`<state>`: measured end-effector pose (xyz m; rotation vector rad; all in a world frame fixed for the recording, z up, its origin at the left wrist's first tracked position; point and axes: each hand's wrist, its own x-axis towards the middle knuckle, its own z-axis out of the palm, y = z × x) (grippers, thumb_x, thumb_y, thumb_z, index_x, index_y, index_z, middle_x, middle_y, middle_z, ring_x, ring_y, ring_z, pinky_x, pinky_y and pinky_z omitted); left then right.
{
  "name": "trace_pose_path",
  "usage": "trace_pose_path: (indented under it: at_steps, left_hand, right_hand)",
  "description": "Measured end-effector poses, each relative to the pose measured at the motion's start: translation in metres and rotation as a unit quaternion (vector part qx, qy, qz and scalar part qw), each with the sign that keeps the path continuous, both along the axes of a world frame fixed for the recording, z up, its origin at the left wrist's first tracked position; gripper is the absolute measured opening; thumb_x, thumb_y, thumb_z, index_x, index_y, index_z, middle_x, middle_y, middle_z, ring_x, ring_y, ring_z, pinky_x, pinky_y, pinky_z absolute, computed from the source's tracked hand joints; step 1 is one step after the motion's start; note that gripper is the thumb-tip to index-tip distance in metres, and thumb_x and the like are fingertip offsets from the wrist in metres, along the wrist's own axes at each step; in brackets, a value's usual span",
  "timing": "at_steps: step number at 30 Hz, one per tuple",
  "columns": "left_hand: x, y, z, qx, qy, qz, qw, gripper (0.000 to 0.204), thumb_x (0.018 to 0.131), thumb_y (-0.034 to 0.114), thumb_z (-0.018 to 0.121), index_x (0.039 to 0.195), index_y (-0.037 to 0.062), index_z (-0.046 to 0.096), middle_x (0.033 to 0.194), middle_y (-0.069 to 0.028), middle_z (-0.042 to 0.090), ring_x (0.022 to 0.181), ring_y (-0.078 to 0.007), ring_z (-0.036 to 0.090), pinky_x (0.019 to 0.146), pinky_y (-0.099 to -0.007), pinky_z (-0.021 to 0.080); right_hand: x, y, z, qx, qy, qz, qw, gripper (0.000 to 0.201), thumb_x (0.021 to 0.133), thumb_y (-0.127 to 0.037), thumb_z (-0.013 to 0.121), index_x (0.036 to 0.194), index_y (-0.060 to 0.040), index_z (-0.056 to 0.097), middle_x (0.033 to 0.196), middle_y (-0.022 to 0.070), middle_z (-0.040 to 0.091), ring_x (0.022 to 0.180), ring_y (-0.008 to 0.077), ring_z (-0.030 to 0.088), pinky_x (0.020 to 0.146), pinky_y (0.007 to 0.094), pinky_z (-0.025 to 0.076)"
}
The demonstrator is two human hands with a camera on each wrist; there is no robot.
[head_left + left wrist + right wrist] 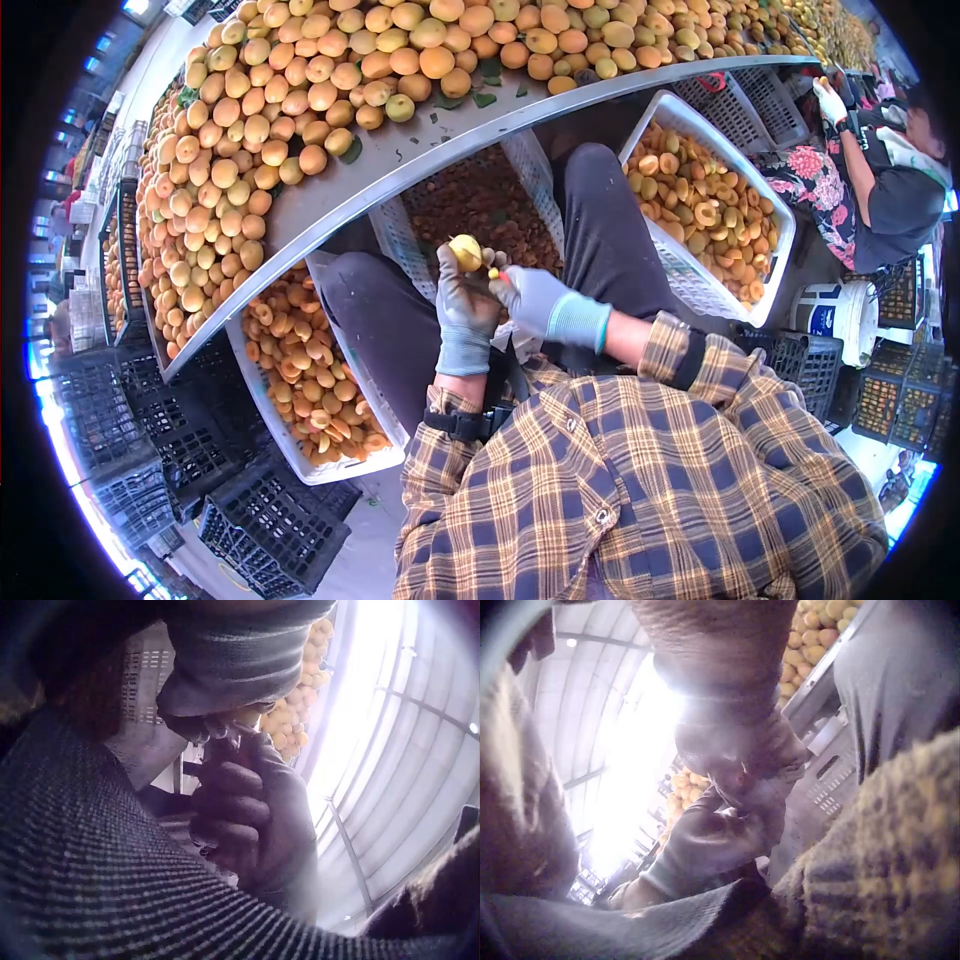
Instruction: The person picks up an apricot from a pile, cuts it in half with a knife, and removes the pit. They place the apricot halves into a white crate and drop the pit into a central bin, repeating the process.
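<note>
In the head view my gloved left hand (465, 310) grips a yellow-green apricot (465, 252) between thumb and fingers. My gloved right hand (535, 298) is close beside it, its fingers curled round a small tool with an orange and yellow end (494, 273). The rest of that tool is hidden by the glove, and I cannot tell its kind. Both hands are over my lap, in front of a white crate (545, 175) of small reddish-brown pieces. The wrist views are dim, with the gloved hands close together.
A metal table (320, 195) heaped with whole apricots (400, 60) curves across the front. White crates of halved apricots stand at left (350, 470) and right (790, 250). Black crates (275, 530) lie at lower left. Another person (890, 190) sits at far right near a white bucket (855, 315).
</note>
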<state>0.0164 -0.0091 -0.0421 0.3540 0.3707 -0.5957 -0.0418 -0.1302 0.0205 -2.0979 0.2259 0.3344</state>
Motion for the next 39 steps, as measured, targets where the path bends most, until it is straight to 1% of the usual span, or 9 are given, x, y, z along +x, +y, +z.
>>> trace_pose_path:
  at_steps: [2, 13, 17, 22, 27, 31, 33, 37, 39]
  left_hand:
    - [-0.009, -0.002, 0.003, -0.008, 0.029, -0.012, 0.999, 0.045, 0.090, 0.045, 0.054, 0.102, 0.0024, 0.057, 0.095, -0.0120, 0.062, 0.093, -0.0315, 0.058, 0.088, -0.0450, 0.047]
    - [0.004, 0.001, 0.006, 0.031, 0.008, -0.017, 0.999, 0.043, 0.091, 0.046, 0.051, 0.100, 0.0041, 0.058, 0.088, -0.0137, 0.063, 0.098, -0.0321, 0.058, 0.091, -0.0477, 0.044]
    - [-0.003, 0.005, -0.008, -0.106, -0.005, -0.045, 0.993, 0.049, 0.091, 0.050, 0.047, 0.102, 0.0032, 0.057, 0.097, -0.0158, 0.064, 0.104, -0.0342, 0.056, 0.095, -0.0486, 0.042]
    - [-0.012, -0.003, 0.009, 0.031, -0.040, -0.075, 0.996, 0.055, 0.095, 0.053, 0.036, 0.106, 0.0017, 0.054, 0.112, -0.0166, 0.059, 0.104, -0.0328, 0.056, 0.096, -0.0451, 0.043]
    - [-0.002, -0.001, -0.028, 0.055, -0.027, -0.013, 0.998, 0.049, 0.094, 0.052, 0.041, 0.103, 0.0055, 0.053, 0.091, -0.0127, 0.060, 0.088, -0.0265, 0.057, 0.085, -0.0426, 0.047]
    - [-0.001, -0.002, -0.002, 0.038, -0.036, 0.057, 0.997, 0.046, 0.092, 0.049, 0.047, 0.106, 0.0065, 0.054, 0.087, -0.0111, 0.062, 0.081, -0.0248, 0.059, 0.080, -0.0373, 0.047]
    - [-0.008, -0.003, 0.024, -0.051, -0.044, -0.053, 0.996, 0.048, 0.094, 0.043, 0.047, 0.122, 0.0043, 0.049, 0.103, -0.0105, 0.061, 0.096, -0.0227, 0.058, 0.089, -0.0365, 0.044]
    - [-0.023, -0.019, 0.039, 0.041, -0.164, -0.092, 0.981, 0.058, 0.097, 0.047, 0.037, 0.137, 0.0056, 0.037, 0.131, -0.0076, 0.046, 0.122, -0.0177, 0.044, 0.104, -0.0328, 0.034]
    - [-0.024, -0.015, 0.055, 0.032, -0.162, -0.088, 0.982, 0.056, 0.097, 0.048, 0.035, 0.132, 0.0056, 0.042, 0.125, -0.0070, 0.051, 0.116, -0.0187, 0.049, 0.102, -0.0330, 0.036]
  right_hand:
    - [-0.005, 0.005, -0.010, -0.037, 0.081, -0.014, 0.996, 0.036, 0.094, -0.033, 0.048, 0.094, 0.0018, 0.056, 0.085, 0.0251, 0.062, 0.086, 0.0430, 0.059, 0.068, 0.0444, 0.047]
    - [0.010, -0.006, 0.004, -0.029, 0.037, 0.050, 0.998, 0.039, 0.094, -0.035, 0.046, 0.094, 0.0022, 0.056, 0.089, 0.0260, 0.062, 0.088, 0.0419, 0.059, 0.070, 0.0458, 0.046]
    - [-0.008, 0.000, -0.007, -0.047, 0.044, 0.022, 0.998, 0.038, 0.094, -0.036, 0.047, 0.096, 0.0017, 0.054, 0.085, 0.0259, 0.062, 0.084, 0.0431, 0.060, 0.068, 0.0469, 0.046]
    - [0.003, 0.005, -0.028, -0.053, 0.019, 0.001, 0.998, 0.043, 0.092, -0.037, 0.047, 0.099, 0.0042, 0.057, 0.086, 0.0266, 0.063, 0.083, 0.0415, 0.062, 0.072, 0.0459, 0.049]
    - [0.023, -0.005, -0.030, 0.022, 0.079, 0.048, 0.995, 0.040, 0.091, -0.035, 0.047, 0.094, 0.0016, 0.063, 0.093, 0.0253, 0.064, 0.089, 0.0403, 0.061, 0.074, 0.0431, 0.049]
    - [0.009, -0.030, 0.026, -0.093, -0.019, 0.101, 0.990, 0.044, 0.091, -0.042, 0.051, 0.099, 0.0006, 0.059, 0.089, 0.0222, 0.064, 0.087, 0.0406, 0.061, 0.069, 0.0423, 0.050]
    - [0.007, -0.035, 0.039, 0.037, -0.131, -0.041, 0.990, 0.048, 0.088, -0.046, 0.055, 0.104, -0.0014, 0.053, 0.087, 0.0235, 0.063, 0.087, 0.0424, 0.060, 0.069, 0.0444, 0.049]
    - [0.013, -0.025, 0.019, -0.044, -0.214, -0.046, 0.975, 0.055, 0.083, -0.048, 0.062, 0.113, -0.0050, 0.047, 0.083, 0.0249, 0.062, 0.080, 0.0438, 0.061, 0.064, 0.0460, 0.050]
    - [0.007, -0.024, 0.020, -0.056, -0.235, -0.003, 0.970, 0.056, 0.080, -0.044, 0.067, 0.117, -0.0059, 0.049, 0.090, 0.0215, 0.063, 0.083, 0.0403, 0.062, 0.067, 0.0415, 0.051]
